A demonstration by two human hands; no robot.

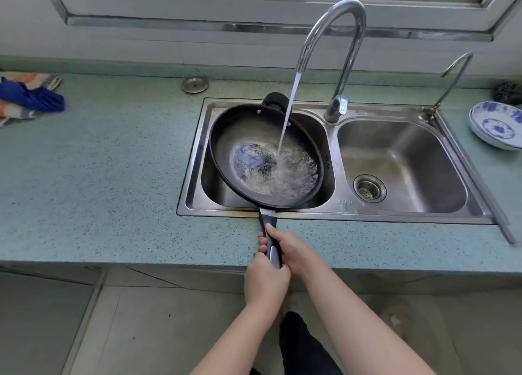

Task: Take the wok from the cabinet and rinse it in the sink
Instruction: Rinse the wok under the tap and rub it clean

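A black wok sits tilted in the left basin of the steel double sink. Its long handle reaches over the sink's front rim. Water streams from the curved faucet and splashes in the wok's bottom. My left hand grips the near end of the handle. My right hand grips the handle just ahead of it, thumb along the top. A short helper handle shows at the wok's far rim.
A steel sink plug lies on the green speckled counter behind the sink. Crumpled cloths lie at the far left. Blue-and-white bowls and a dark scrubber are at the right. A thin second tap stands behind the right basin.
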